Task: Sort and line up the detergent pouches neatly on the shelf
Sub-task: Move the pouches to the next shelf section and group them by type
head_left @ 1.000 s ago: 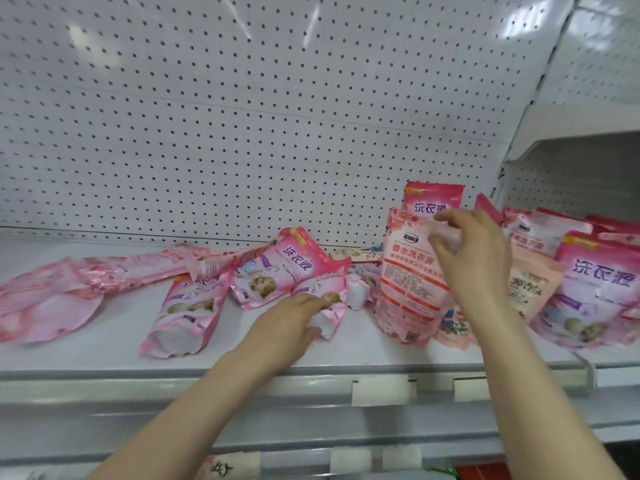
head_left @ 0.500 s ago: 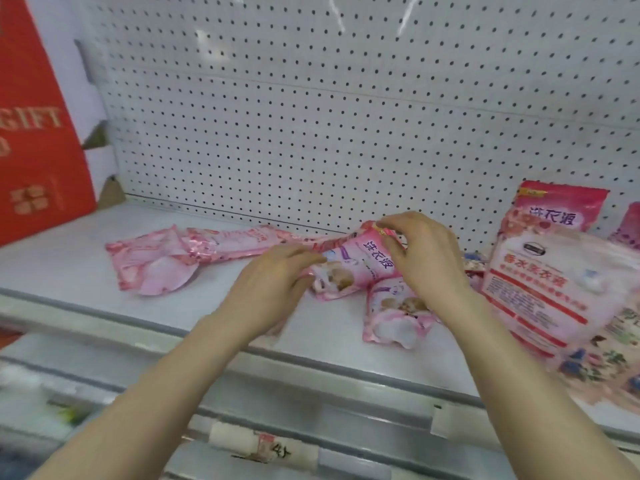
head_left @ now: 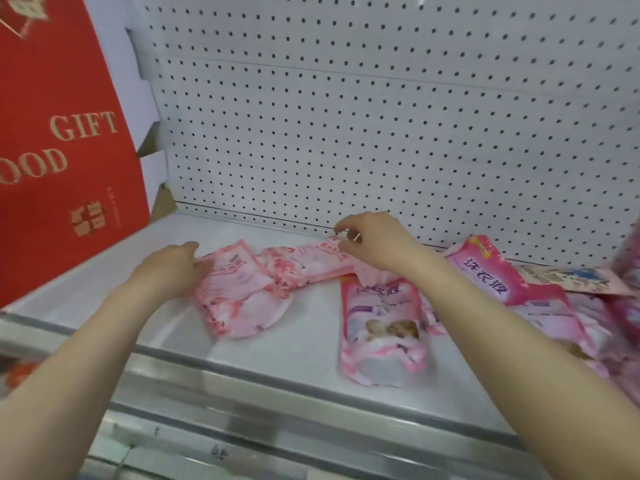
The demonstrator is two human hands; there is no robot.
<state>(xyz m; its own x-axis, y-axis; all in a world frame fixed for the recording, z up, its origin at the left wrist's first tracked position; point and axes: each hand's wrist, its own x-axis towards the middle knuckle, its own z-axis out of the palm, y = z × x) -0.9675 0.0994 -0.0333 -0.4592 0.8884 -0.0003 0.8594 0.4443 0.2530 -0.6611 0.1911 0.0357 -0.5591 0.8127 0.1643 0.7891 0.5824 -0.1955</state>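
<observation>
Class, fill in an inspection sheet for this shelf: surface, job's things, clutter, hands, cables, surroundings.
Surface: white metal shelf, bare in patches.
Job's things: left pale pouch and rear pale pouch lie flat, touching; front pouch lies flat near the front edge; pink pouch lies aslant at right.
Clutter: flat printed packet at back right.
Hands: left hand grips the left pale pouch's edge; right hand pinches the rear pale pouch.
Cables: nothing seen.
Surroundings: red gift box at left; white pegboard behind.

So the detergent pouches (head_left: 381, 327) lie flat on the shelf (head_left: 304, 344), all right of the gift box (head_left: 62, 150), pegboard (head_left: 346, 133) behind.
</observation>
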